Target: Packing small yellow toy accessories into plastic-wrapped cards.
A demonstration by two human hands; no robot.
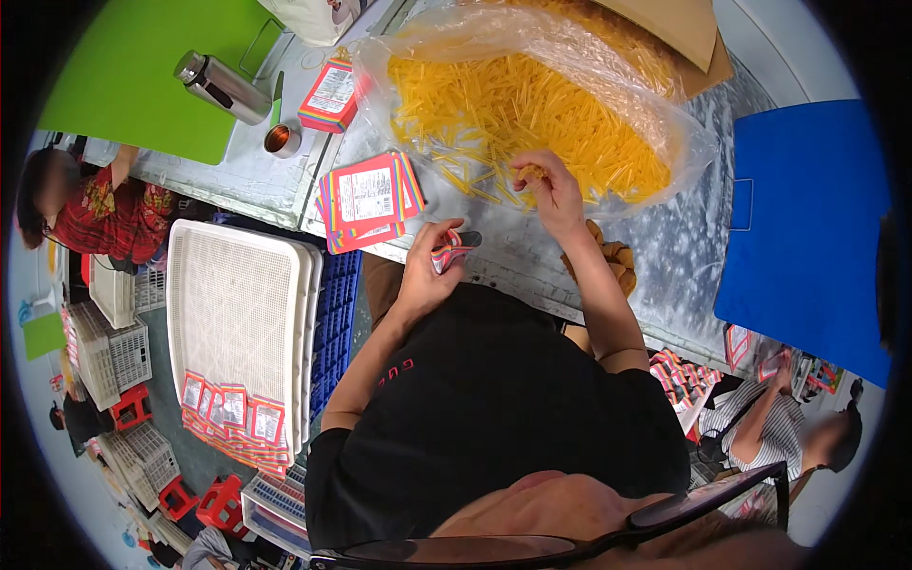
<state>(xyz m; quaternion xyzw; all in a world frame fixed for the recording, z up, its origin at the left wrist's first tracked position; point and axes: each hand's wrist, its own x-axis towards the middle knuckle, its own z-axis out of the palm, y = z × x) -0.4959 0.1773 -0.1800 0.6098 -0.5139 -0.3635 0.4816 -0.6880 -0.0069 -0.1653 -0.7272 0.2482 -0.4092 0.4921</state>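
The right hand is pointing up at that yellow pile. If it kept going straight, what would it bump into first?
The right hand already sits at the edge of the yellow sticks in the clear plastic bag, so it would most likely push straight into them.

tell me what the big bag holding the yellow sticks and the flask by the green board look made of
The bag looks like thin clear plastic film: see-through, crinkled, with glossy highlights. The flask looks like brushed metal, probably stainless steel: silvery grey with a soft sheen and a darker cap. The yellow sticks themselves are too small to judge.
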